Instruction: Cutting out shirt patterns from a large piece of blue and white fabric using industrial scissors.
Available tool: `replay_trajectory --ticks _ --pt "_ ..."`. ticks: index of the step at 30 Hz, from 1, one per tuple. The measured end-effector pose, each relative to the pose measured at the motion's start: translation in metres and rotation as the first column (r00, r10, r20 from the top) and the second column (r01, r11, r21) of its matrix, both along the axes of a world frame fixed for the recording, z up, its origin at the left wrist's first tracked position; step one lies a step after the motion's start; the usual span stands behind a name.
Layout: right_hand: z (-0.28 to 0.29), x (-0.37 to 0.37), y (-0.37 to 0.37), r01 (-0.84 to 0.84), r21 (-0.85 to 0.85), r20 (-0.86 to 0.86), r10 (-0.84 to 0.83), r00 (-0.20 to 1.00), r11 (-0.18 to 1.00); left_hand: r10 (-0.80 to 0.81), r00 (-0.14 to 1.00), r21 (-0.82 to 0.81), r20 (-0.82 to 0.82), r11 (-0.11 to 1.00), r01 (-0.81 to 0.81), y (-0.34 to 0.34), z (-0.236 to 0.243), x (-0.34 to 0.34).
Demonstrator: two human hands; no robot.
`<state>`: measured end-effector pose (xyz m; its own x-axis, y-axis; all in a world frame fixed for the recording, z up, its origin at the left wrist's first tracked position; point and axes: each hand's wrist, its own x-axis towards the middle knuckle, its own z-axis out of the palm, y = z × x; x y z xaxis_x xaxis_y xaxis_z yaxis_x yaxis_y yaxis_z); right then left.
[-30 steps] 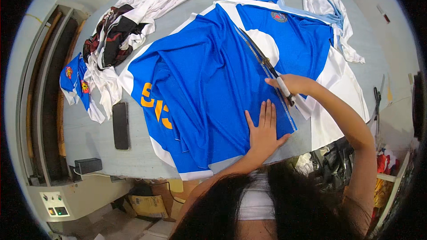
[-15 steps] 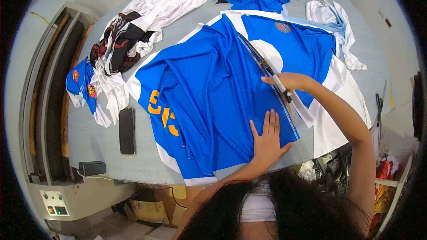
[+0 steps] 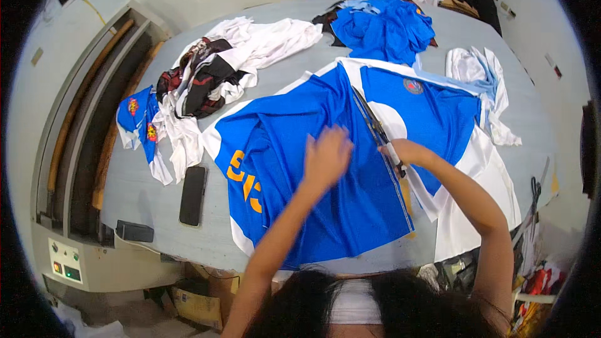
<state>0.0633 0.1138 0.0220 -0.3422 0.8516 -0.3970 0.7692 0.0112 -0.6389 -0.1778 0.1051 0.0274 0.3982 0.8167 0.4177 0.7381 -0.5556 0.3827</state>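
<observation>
A large blue fabric piece (image 3: 300,225) with white borders and orange printing lies rumpled on the table. Over its middle is my left hand (image 3: 328,153), blurred, with bent fingers; what they grip, if anything, is unclear. My right hand (image 3: 407,153) is closed round the white-wrapped handle of long dark scissors (image 3: 375,119), whose blades lie along a pale printed line on the cloth. Beside them, to the right, lies another blue panel (image 3: 426,112) with a round badge, and white fabric (image 3: 476,213) hangs toward the near edge.
Piles of white and black cloth (image 3: 269,44) and blue cloth (image 3: 382,28) sit farther back. A phone (image 3: 193,195) and black box (image 3: 134,231) are at left. Another pair of scissors (image 3: 533,200) rests at the table's (image 3: 150,206) right edge. A roller machine (image 3: 62,250) stands at left.
My left hand has left its flat, spread position near the front edge and moved up and leftward, fingers now bent. My right hand still holds the scissors. The view has tilted upward, showing more background.
</observation>
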Motion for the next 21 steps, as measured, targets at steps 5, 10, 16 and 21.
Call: replay_trajectory --ticks 5,10,16,21 --pt "-0.047 0.015 0.005 0.033 0.033 -0.086 -0.03 0.996 0.999 0.523 0.829 0.053 -0.198 0.85 -0.524 0.1 -0.044 -0.08" --pt "0.02 -0.006 0.001 0.106 -0.341 -0.052 -0.131 0.99 0.934 0.753 0.629 0.038 -0.192 0.646 -0.762 0.095 -0.066 -0.133" --pt "0.031 -0.001 0.0 0.135 -0.532 -0.167 -0.26 0.951 0.836 0.242 0.969 0.156 -0.044 0.96 -0.232 0.131 -0.016 -0.057" --pt "0.028 -0.009 -0.003 0.091 -0.493 -0.147 -0.186 0.972 0.865 -0.046 0.983 -0.179 -0.177 0.984 0.014 0.177 -0.02 0.007"
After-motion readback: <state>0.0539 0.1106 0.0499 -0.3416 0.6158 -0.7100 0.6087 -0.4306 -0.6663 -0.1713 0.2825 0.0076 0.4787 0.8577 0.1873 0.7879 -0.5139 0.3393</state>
